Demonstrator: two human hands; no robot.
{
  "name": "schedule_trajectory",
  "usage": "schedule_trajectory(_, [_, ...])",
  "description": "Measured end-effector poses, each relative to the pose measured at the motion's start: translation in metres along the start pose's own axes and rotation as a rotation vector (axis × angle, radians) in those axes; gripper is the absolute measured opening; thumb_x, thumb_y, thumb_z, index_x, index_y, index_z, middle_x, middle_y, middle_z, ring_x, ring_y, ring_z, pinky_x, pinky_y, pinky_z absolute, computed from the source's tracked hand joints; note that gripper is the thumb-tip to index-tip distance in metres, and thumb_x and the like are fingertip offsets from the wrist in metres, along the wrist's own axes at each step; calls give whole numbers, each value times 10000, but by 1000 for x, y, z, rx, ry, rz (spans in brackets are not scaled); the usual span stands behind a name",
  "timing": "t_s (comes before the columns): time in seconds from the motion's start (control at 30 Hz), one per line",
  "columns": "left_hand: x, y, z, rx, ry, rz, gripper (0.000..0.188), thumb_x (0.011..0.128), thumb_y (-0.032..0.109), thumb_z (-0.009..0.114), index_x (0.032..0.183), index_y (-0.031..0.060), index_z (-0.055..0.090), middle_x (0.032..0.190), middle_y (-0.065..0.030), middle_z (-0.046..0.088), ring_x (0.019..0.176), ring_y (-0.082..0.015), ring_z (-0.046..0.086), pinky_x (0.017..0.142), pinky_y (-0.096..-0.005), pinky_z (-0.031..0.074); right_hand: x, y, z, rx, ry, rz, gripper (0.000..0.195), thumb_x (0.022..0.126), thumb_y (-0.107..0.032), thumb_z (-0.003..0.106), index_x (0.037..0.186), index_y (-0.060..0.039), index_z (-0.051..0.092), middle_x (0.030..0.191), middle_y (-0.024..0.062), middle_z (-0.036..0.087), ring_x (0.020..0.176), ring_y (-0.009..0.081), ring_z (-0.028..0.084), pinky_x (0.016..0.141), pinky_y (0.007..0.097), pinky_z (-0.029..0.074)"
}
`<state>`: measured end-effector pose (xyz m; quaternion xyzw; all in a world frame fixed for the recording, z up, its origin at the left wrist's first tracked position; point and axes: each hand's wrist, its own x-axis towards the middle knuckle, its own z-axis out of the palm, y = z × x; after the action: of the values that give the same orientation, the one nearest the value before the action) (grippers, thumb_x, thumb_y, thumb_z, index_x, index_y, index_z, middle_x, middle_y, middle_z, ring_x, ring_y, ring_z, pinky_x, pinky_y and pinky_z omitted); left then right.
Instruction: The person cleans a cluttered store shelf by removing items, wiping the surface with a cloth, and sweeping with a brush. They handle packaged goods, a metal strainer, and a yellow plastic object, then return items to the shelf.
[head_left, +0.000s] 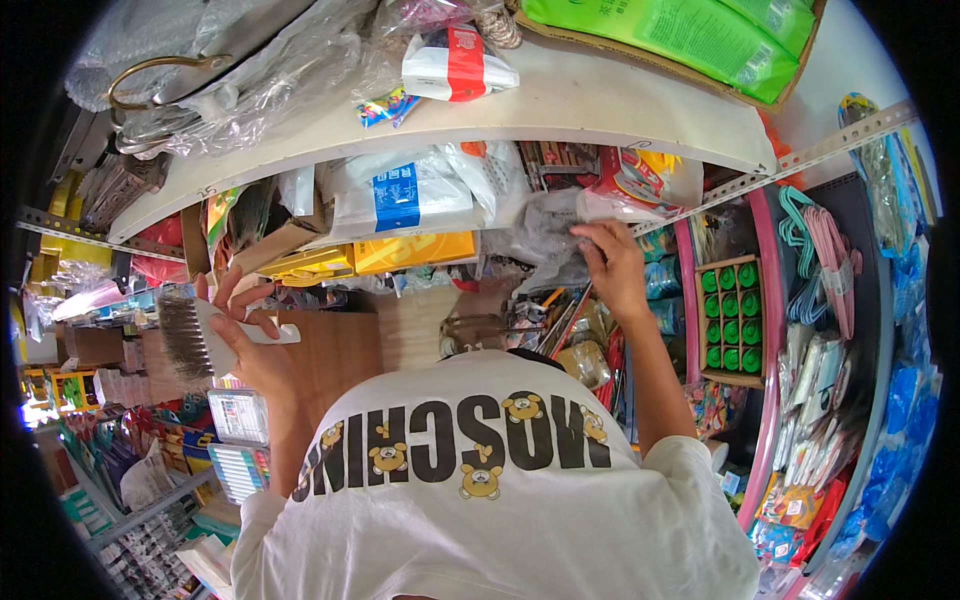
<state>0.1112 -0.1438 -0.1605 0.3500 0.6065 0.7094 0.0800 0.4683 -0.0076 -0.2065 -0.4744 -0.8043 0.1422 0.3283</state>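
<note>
My left hand (253, 349) holds a white plastic hand brush (216, 341) with grey-brown bristles pointing left. The end of its handle, with a hanging hole, sticks out past my fingers on the right. At the lower shelf's edge, my right hand (616, 266) pinches a grey translucent plastic bag (551, 229), blurred in the picture. Behind that bag, a red and white package (637, 184) lies on the lower shelf. White plastic packs with a blue label (397, 196) are to its left, and a yellow box (416, 253) is below them.
A white upper shelf (585, 112) spans the top, bearing plastic wrap (262, 82) and green packages (675, 37). Perforated metal uprights (825, 139) flank it. To the right are green-capped bottles (731, 315) in a carton and plastic hangers (829, 255). Marker sets (238, 416) stand at lower left.
</note>
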Motion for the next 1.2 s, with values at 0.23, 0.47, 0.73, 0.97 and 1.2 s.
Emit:
schedule_trajectory(0.23, [-18,-12,8,100,-126,-7,497,982,364,270,1326,7,307,1061,-143,572,739,-112,590,446,-167,356,-144,174,48,846,160,1052,216,844,-184,594,943,5,626,847,71,622,760,173,577,671,300,449])
schedule_trajectory(0.47, [-42,-34,22,154,-461,-104,517,952,369,387,1324,15,329,1029,-139,583,720,-125,600,461,-184,361,-192,242,42,210,-246,1221,369,752,-378,694,837,-21,656,788,52,617,662,176,550,606,331,433])
schedule_trajectory(0.73, [-55,-39,56,91,-586,-173,308,883,80,489,1160,-51,514,887,-120,641,600,-131,593,582,-234,469,-102,222,12,670,229,982,444,758,-399,701,915,11,636,834,66,628,743,152,577,659,313,462])
schedule_trajectory(0.97, [-70,-54,61,218,-652,-558,363,890,329,544,1107,40,580,799,-53,647,477,-91,543,385,-197,344,-20,184,-19,1057,345,1161,618,780,-478,651,1129,17,529,1014,114,605,885,234,603,772,353,483])
schedule_trajectory(1.2, [-81,-58,60,170,-612,-784,386,876,352,568,1141,71,565,780,-36,636,478,-88,540,375,-195,332,14,220,-10,1454,286,1040,596,792,-476,630,1160,-21,518,1113,163,583,995,300,577,840,430,488])
